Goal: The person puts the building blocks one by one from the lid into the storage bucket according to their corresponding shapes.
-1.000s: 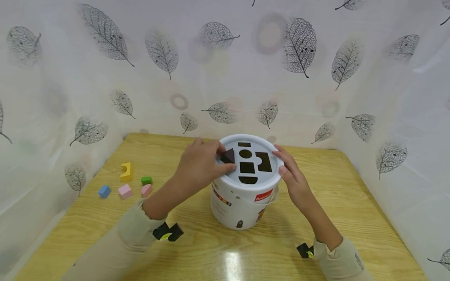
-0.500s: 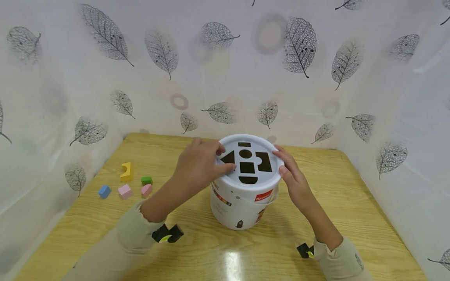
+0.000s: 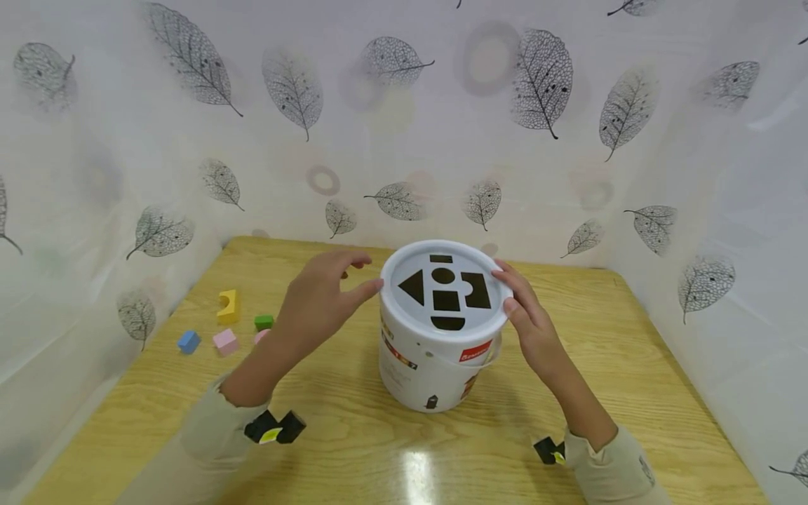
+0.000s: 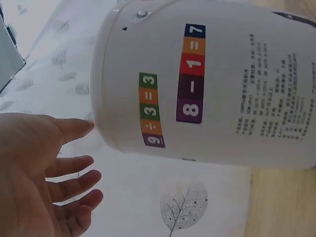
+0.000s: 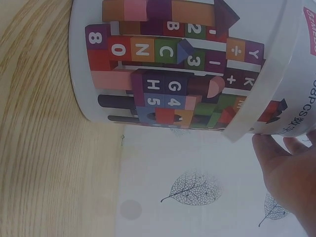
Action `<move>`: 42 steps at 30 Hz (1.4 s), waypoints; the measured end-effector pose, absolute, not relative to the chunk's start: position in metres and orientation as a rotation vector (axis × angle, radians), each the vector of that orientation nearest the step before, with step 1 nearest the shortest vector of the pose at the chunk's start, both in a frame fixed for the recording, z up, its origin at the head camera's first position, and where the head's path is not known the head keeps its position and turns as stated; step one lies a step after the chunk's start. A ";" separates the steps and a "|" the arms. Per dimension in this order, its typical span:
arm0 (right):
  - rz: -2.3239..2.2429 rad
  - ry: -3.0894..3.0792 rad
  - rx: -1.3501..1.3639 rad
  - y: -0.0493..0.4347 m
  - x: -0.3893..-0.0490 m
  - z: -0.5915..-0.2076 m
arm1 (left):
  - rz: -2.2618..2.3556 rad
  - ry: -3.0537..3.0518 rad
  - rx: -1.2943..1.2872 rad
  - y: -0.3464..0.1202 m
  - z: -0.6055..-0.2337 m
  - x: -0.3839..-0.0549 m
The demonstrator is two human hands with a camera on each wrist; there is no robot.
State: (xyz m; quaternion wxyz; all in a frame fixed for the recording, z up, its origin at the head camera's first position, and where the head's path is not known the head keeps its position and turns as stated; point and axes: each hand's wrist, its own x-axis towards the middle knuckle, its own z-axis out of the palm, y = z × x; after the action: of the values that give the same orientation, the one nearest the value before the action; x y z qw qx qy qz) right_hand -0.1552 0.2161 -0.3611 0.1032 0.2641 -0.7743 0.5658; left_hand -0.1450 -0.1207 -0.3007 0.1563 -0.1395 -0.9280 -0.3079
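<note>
A white bucket stands upright, its white lid cut with dark holes: a triangle, a circle, rectangles, a notched block shape and a round-cornered one. My left hand is at the lid's left side with nothing in it. Its thumb tip is right at the rim and its other fingers are apart and loosely bent. My right hand holds the right edge of the lid, fingers over the rim and thumb on the near side. In the right wrist view, the right hand touches the bucket's upper side.
To the left on the wooden table lie a yellow notched block, a blue block, a pink block and a green block. Another pink block is partly behind the left forearm. A leaf-print curtain surrounds the table.
The dark purple triangular block my left hand held at the triangle hole has gone down out of sight. My left hand then drew back left off the lid. The right hand stayed.
</note>
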 end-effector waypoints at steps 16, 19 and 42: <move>1.662 -2.293 0.806 0.216 -0.154 -0.360 | -1.053 -2.661 -0.218 -0.199 -0.339 -0.155; 1.662 -2.300 0.809 0.216 -0.154 -0.360 | -1.068 -2.680 -0.184 -0.212 -0.346 -0.156; 1.684 -2.251 0.814 0.214 -0.153 -0.359 | -1.065 -2.841 0.009 -0.323 -0.404 -0.173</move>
State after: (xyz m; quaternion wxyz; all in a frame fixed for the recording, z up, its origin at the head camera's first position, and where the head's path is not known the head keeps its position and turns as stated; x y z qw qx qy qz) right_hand -0.1526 0.2143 -0.3591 0.1071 0.2767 -0.7647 0.5721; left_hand -0.1730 -0.3225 -0.4037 0.0538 0.0031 -0.9350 -0.3506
